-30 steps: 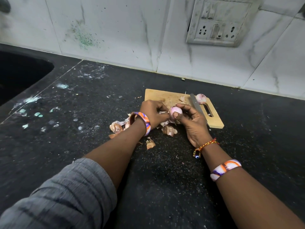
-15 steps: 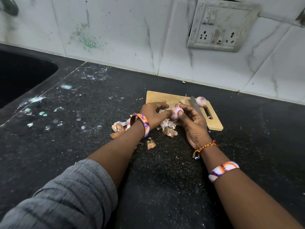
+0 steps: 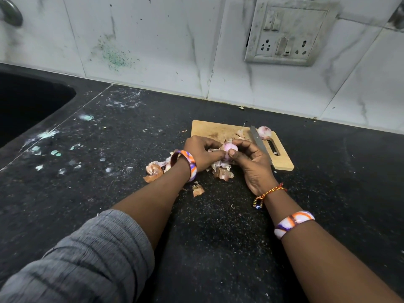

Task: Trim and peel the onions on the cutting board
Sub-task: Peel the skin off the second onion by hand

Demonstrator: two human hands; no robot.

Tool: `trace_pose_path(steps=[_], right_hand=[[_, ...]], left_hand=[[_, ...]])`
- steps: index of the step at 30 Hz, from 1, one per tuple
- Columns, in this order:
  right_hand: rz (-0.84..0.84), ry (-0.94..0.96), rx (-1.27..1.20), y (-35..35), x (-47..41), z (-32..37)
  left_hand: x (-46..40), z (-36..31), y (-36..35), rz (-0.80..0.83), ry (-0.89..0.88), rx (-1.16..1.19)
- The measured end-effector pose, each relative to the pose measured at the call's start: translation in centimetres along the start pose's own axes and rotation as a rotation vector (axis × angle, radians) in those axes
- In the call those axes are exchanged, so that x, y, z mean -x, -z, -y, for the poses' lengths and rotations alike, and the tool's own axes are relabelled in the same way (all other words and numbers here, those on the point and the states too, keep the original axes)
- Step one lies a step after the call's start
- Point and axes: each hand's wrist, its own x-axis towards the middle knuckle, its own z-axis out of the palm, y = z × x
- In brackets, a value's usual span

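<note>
A small pale-purple onion (image 3: 228, 149) is held between both hands over the near edge of the wooden cutting board (image 3: 209, 129). My left hand (image 3: 202, 153) pinches it from the left and my right hand (image 3: 249, 159) grips it from the right, thumb on its front. A second peeled onion (image 3: 264, 132) sits at the board's far right corner. A knife (image 3: 258, 141) lies on the board beside it, its handle hidden behind my right hand.
Dry onion skins (image 3: 154, 170) lie on the black counter left of and below my hands, with one scrap (image 3: 198, 190) nearer me. A dark sink (image 3: 26, 101) is at far left. A tiled wall with a socket panel (image 3: 284, 33) backs the counter.
Both hands have stayed on the onion, turning it slightly; my right thumb now sits on its front. The view has tilted down a little.
</note>
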Motion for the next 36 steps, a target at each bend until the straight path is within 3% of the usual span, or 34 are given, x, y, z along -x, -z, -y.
trace_pose_path(steps=[36], right_hand=[[-0.052,-0.057,-0.111,0.04,-0.08,0.07]], left_hand=[[-0.01,-0.25,-0.29,-0.055,-0.028,0.002]])
